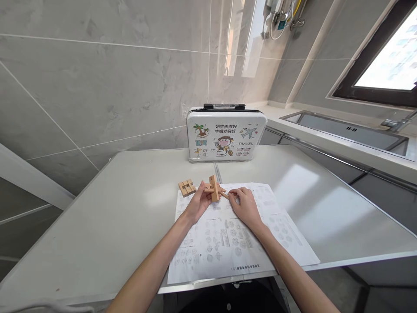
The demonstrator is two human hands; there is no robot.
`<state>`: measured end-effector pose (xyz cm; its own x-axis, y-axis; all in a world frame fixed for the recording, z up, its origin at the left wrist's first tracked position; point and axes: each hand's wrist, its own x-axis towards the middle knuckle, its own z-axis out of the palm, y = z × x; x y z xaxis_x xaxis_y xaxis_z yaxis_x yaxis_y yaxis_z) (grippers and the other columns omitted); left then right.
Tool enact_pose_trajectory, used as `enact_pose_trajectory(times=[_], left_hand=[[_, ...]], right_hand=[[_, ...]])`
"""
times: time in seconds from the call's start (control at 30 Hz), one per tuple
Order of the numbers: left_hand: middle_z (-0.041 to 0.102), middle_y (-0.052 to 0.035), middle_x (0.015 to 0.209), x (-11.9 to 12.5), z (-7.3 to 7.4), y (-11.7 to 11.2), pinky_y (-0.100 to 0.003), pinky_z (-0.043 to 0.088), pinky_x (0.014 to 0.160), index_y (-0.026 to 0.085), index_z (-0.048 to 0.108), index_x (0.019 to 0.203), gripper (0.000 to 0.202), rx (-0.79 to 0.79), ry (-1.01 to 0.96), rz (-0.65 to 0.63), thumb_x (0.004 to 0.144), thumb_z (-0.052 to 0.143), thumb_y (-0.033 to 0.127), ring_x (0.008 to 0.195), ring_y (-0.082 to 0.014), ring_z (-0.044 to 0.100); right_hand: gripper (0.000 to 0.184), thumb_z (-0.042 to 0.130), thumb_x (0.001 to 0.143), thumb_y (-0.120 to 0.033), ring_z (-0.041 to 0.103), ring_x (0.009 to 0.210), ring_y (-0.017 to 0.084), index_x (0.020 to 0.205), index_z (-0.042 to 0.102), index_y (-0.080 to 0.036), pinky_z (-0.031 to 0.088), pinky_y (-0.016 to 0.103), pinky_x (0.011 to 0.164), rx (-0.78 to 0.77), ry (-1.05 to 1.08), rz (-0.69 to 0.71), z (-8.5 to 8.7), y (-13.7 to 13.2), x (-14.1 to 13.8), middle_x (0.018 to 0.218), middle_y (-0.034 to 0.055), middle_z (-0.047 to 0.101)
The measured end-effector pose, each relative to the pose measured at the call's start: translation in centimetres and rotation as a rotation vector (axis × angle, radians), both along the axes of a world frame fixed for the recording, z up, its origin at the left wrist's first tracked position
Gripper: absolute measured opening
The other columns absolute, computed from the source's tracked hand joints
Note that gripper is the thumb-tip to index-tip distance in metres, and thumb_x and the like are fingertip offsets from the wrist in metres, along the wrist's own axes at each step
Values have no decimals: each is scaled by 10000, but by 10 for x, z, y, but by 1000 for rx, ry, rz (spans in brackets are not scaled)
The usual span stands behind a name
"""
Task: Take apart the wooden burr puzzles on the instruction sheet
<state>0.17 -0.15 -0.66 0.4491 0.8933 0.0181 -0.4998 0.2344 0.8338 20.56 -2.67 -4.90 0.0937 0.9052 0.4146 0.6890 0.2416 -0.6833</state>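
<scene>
On the pale folding table, above the far part of a printed sheet of diagrams, two bare hands work at a cluster of notched wooden puzzle bars. The left hand has its fingers curled closed around the cluster, where a bar marked "2" stands nearly upright across another bar lying sideways. The right hand has its thumb and forefinger drawn together at the end of a slim wooden bar, which reaches leftward to the cluster; its other fingers are bent. Just left of the left hand, a flat group of notched wooden blocks lies at the sheet's far left corner. Behind, a white carrying case printed with a cartoon cow, an airplane and "TRAVEL" stands upright, its black handle on top. To the right, a sink is set into a counter below a window.
</scene>
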Motion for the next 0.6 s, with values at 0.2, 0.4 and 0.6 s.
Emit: enact_pose_trajectory(times=[0.2,0.4,0.6], left_hand=[[709,-164,1349,1,1,-4,-452,412,1152,159,746,1222,564,105,138,-18,978,605,648,1285,-324,626],[649,-161,1419,5,2,-9,-485,411,1164,218,630,1367,644,235,332,-5,868,789,593,1357,-339,585],[631,-171,1419,7,6,-13,-502,403,1167,213,606,1339,698,226,397,-5,794,867,561,1349,-340,586]], right_hand=[[318,589,1013,-352,626,1055,271,1316,639,-272,549,470,929,128,159,137,19,-7,-3,1188,102,621],[469,711,942,-312,577,1273,292,1401,628,-359,523,498,1082,194,140,348,28,-14,-9,1414,99,500],[386,676,957,-298,584,1263,290,1342,663,-335,531,503,1074,149,88,331,21,-12,-9,1418,109,489]])
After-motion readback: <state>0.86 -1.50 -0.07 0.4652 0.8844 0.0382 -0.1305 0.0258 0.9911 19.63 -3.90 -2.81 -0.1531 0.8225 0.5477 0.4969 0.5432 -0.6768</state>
